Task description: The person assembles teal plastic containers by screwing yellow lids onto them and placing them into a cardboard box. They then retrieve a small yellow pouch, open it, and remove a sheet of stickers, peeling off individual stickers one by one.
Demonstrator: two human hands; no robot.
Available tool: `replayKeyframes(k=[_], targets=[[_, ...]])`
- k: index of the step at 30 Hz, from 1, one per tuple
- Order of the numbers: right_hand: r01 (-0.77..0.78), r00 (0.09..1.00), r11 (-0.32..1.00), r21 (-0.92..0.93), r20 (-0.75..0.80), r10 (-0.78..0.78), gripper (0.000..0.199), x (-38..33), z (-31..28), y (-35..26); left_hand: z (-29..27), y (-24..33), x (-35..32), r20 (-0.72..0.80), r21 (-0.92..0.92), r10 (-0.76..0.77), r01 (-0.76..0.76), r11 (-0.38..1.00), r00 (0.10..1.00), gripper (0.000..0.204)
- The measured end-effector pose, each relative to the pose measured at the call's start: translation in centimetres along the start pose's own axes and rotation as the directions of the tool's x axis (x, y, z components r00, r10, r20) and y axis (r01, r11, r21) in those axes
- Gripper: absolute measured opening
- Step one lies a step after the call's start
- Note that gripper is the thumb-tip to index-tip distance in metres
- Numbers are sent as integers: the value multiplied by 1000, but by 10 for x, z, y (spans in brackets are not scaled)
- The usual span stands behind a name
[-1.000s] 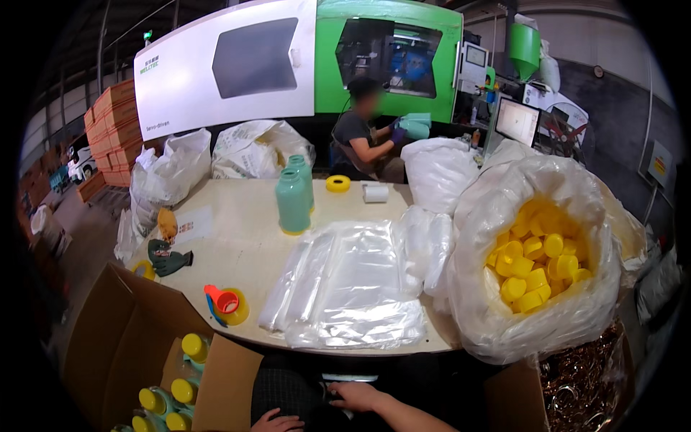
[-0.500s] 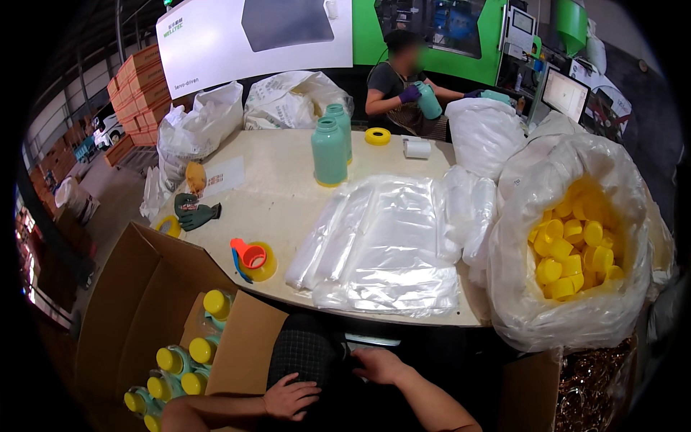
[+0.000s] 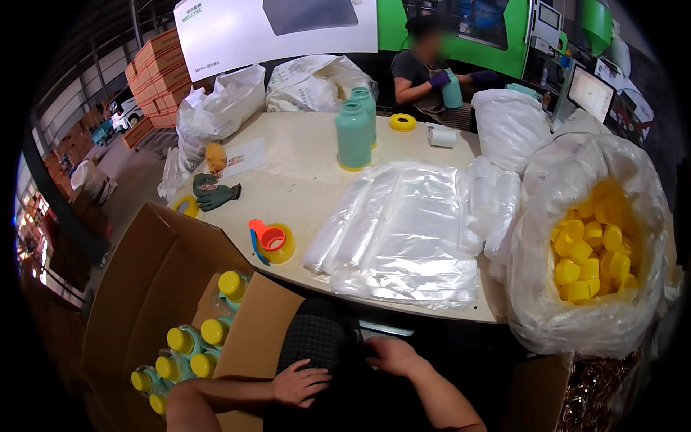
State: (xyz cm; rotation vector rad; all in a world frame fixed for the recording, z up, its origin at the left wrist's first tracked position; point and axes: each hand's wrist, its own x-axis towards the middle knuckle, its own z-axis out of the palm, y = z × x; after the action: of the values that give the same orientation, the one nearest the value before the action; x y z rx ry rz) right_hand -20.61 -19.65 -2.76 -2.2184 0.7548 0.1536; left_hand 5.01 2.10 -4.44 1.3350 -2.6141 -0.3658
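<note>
My left hand (image 3: 302, 383) lies on my left thigh, its fingers stretched flat over dark checked cloth, holding nothing. My right hand (image 3: 392, 356) rests over my lap with nothing visible in it; a few fingers show apart, and the rest is lost in shadow. Beside my left arm, an open cardboard box (image 3: 248, 345) holds several teal bottles with yellow caps (image 3: 214, 332), some in clear plastic. On the table ahead, flat clear plastic bags (image 3: 414, 223) lie stacked. Two uncapped teal bottles (image 3: 354, 140) stand farther back.
A large white sack of yellow caps (image 3: 579, 270) stands at the right. Left on the table are an orange-red scoop (image 3: 272, 237) on a tape roll and a dark green glove (image 3: 214, 193). Across the table, a person in purple gloves handles a teal bottle (image 3: 452, 92).
The whole view has shifted, so the scene sits farther right. Both my hands stay on my lap. Across the table, the person's bottle is now more upright.
</note>
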Motion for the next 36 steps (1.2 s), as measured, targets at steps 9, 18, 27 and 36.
replayKeyframes(k=[9,18,27,36], targets=[[-13,999,1000,-3,38,13,49,1,-1,-1,7,-3,-3,25,-3,-1,1,1000,1000,55],[-5,1000,998,-61,16,6,48,0,-5,-6,10,-4,-4,6,-30,3,-3,1000,1000,55],[-25,998,999,-27,50,26,46,2,-5,-7,14,-8,-6,-51,-55,27,-30,998,998,57],[-14,1000,998,-63,16,15,45,1,-3,-9,17,-10,-9,-96,-108,54,-64,992,994,59]])
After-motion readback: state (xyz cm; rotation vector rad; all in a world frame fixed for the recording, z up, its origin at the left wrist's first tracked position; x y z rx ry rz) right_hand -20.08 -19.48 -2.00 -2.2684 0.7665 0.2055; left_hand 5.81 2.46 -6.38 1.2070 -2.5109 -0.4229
